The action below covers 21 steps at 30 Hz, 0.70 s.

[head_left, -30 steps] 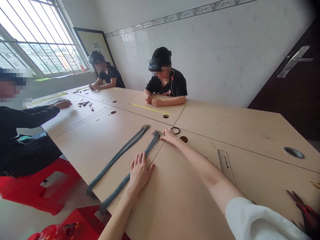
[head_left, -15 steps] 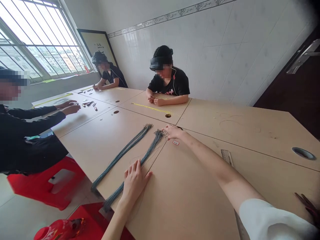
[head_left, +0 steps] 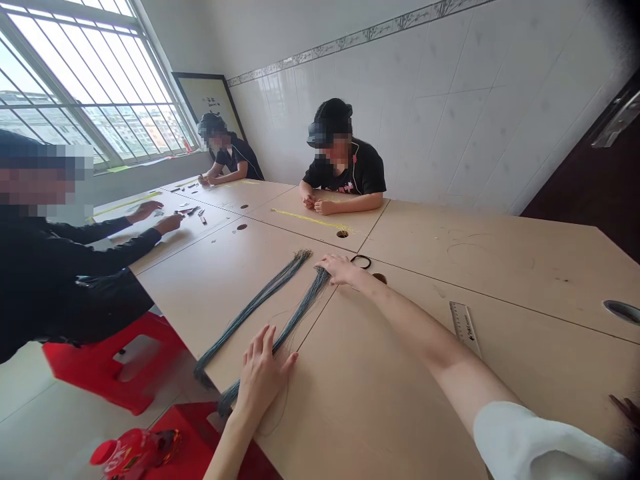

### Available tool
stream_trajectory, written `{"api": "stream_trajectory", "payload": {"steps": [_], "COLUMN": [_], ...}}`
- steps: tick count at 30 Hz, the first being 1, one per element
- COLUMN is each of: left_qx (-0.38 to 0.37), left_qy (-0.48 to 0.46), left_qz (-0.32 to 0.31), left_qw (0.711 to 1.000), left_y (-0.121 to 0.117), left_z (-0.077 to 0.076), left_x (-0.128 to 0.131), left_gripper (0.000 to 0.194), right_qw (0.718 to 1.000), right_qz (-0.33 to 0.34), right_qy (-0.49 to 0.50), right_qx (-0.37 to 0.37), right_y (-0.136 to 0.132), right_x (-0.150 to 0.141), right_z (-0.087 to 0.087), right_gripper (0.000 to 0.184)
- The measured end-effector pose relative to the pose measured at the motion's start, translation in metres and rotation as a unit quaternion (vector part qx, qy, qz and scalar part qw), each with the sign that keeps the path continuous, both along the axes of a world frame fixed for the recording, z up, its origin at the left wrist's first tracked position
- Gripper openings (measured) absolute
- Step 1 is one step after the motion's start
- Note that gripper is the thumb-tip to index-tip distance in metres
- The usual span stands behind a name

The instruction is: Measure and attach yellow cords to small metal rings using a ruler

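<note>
Two long bundles of thin blue-grey cords lie slantwise on the table, a left bundle (head_left: 250,308) and a right bundle (head_left: 301,312), with tangled ends at the top and tails hanging over the near edge. My left hand (head_left: 261,373) rests flat across the lower part of the right bundle, fingers apart. At that bundle's upper end is my right hand (head_left: 336,268), fingers bent over it and hiding the tips of the cords. A black elastic band (head_left: 362,257) lies just beyond my right wrist.
A clear ruler (head_left: 465,327) lies right of my right forearm. The table (head_left: 400,400) has several round holes. Across it a person (head_left: 350,160) sits by yellow cords (head_left: 310,218); others work further left. A red bottle (head_left: 135,450) stands on a red stool (head_left: 187,427) below.
My right hand has come onto the right bundle's upper end from beside it. A small red-edged label near it is no longer visible. My left hand stays on the bundle while the view shifts slightly.
</note>
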State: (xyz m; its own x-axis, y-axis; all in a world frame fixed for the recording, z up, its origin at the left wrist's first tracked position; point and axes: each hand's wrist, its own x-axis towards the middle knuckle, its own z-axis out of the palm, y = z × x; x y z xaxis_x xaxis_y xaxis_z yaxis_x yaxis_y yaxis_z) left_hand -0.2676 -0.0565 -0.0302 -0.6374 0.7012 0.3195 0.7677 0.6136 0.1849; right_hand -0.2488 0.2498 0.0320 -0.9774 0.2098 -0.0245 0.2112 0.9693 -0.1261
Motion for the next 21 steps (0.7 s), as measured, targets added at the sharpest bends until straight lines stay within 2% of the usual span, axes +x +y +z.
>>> {"api": "stream_trajectory", "payload": {"steps": [3,7,10,14,17,19,21], "left_qx": [-0.007,-0.014,-0.007,0.012,0.026,0.033,0.042], "left_qy": [-0.002,0.000,0.007,0.013,0.015,0.017,0.023], "left_qz": [-0.004,-0.033,-0.053,-0.077,-0.071,-0.050,-0.016], "left_qw": [1.000,0.999,0.999,0.997,0.997,0.998,0.999], "left_y": [0.009,0.008,-0.015,-0.063,-0.097,-0.109,-0.109], "left_z": [-0.001,-0.001,-0.003,-0.009,-0.007,-0.002,0.003], "left_x": [-0.004,-0.001,0.012,0.030,0.036,0.037,0.036], "left_gripper": [0.068,0.053,0.039,0.028,0.024,0.023,0.025], "right_qw": [0.996,0.990,0.987,0.984,0.982,0.982,0.982], "right_qz": [0.082,0.130,0.135,0.135,0.134,0.132,0.129], "right_qy": [-0.017,-0.034,-0.047,-0.057,-0.055,-0.053,-0.051], "right_qx": [0.010,0.039,0.068,0.104,0.121,0.128,0.131], "right_y": [-0.025,-0.052,-0.059,-0.056,-0.055,-0.055,-0.056], "right_x": [-0.003,-0.010,-0.011,-0.006,-0.002,-0.001,-0.001], "right_z": [-0.001,-0.005,-0.009,-0.017,-0.021,-0.023,-0.024], "right_gripper": [0.036,0.031,0.027,0.028,0.028,0.028,0.028]}}
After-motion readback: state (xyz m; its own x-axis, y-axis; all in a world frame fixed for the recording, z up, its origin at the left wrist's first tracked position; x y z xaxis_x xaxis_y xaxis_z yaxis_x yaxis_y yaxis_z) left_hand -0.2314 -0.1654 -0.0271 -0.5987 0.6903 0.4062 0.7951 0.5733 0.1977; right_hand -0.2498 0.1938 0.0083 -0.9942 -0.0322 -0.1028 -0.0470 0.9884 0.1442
